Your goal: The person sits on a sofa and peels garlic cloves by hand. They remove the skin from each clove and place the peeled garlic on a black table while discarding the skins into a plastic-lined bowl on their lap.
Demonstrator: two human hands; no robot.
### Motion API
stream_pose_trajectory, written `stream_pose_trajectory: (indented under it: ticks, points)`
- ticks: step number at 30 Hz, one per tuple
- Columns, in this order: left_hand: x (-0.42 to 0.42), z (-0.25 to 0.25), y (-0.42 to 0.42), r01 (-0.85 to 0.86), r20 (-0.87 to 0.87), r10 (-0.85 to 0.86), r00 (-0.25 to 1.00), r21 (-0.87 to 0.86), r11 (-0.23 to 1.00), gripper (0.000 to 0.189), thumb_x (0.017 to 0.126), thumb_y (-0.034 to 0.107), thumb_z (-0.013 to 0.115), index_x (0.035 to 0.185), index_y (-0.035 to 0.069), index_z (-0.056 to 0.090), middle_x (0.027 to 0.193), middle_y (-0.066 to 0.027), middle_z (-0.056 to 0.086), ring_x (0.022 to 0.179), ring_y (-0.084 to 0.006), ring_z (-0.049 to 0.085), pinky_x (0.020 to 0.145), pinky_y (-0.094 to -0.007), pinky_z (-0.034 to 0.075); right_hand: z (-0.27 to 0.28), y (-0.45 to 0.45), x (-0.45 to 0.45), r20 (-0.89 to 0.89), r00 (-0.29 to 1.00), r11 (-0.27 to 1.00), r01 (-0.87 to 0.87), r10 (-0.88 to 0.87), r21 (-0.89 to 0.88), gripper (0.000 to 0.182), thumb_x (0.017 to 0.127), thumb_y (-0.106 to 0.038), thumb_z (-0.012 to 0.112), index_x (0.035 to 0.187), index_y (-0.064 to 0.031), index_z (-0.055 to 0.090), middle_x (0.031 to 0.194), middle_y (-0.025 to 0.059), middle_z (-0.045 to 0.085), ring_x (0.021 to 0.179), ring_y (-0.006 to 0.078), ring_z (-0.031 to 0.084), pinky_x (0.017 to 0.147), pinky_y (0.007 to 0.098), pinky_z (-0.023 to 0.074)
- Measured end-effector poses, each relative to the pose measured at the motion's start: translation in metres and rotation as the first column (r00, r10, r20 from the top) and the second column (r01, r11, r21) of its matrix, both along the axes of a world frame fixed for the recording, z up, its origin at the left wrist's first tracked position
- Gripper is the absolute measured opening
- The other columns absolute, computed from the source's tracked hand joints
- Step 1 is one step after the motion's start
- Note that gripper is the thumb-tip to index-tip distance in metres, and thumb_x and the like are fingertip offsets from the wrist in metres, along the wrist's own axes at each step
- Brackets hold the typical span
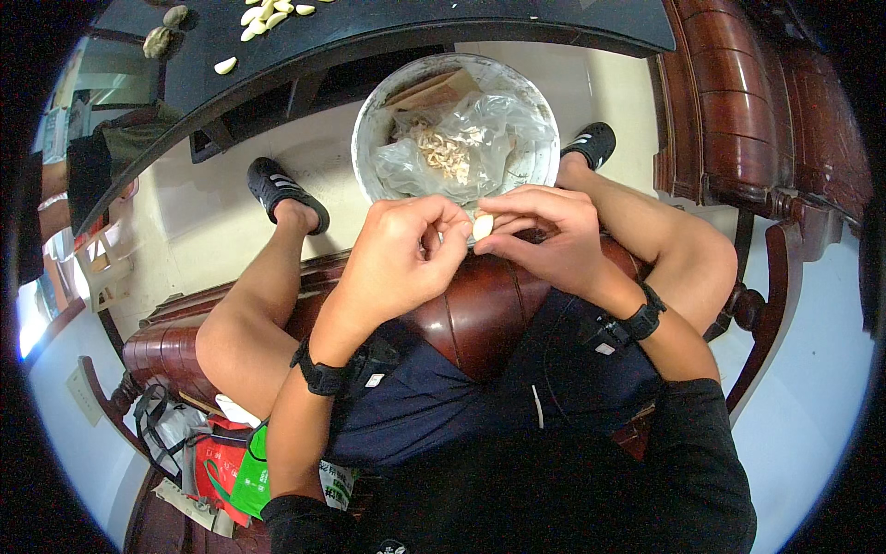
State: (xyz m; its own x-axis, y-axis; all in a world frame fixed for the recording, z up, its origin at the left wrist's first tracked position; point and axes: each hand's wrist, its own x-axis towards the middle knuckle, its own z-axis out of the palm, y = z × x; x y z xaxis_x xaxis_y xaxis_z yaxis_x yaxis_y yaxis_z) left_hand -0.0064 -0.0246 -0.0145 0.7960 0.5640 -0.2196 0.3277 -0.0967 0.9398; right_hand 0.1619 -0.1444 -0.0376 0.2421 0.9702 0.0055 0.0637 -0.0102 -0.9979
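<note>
Between the fingertips of both my hands is a pale garlic clove point(483, 226). My right hand point(543, 232) holds it between thumb and fingers, while the thumb and forefinger of my left hand point(408, 249) pinch at its left side. Just beyond the hands stands a round white bin point(360, 149), with a crumpled clear plastic bag point(408, 170) and papery garlic skins point(450, 156) inside. Several peeled garlic cloves point(266, 15) lie in a group on the dark tabletop, and a single clove point(225, 66) rests nearer its edge.
The dark table point(387, 31) spans the top of the view. Two small roundish objects point(160, 41) sit at its upper left. I sit on a brown padded wooden seat point(450, 311); a similar seat point(737, 90) stands at right. Bags point(221, 457) lie at lower left.
</note>
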Motion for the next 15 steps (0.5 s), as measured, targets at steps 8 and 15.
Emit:
stream_pose_trajectory:
  ticks: [8, 15]
  points:
    - [0.0008, -0.0040, 0.0036, 0.023, 0.050, -0.037, 0.998, 0.260, 0.965, 0.008, 0.080, 0.006, 0.064, 0.079, -0.001, 0.059, 0.067, -0.0125, 0.060, 0.057, -0.0238, 0.061, 0.054, -0.0335, 0.048, -0.0054, -0.0014, 0.0002, -0.130, 0.990, 0.997, -0.069, 0.063, -0.042, 0.029, 0.082, 0.000, 0.076, 0.110, 0.0040, 0.069, 0.099, 0.0117, 0.071, 0.087, 0.0135, 0.070, 0.078, 0.0262, 0.0599]
    - [-0.0009, 0.0046, 0.0073, -0.037, -0.033, 0.043, 0.999, 0.158, 0.987, 0.013, 0.082, 0.009, 0.067, 0.088, -0.002, 0.067, 0.071, -0.0120, 0.066, 0.050, -0.0176, 0.058, 0.050, -0.0299, 0.047, -0.0029, -0.0001, -0.0007, -0.366, 0.930, 0.989, -0.089, 0.041, -0.116, 0.030, 0.086, 0.002, 0.071, 0.115, 0.0044, 0.067, 0.109, 0.0117, 0.066, 0.099, 0.0146, 0.066, 0.088, 0.0278, 0.0573]
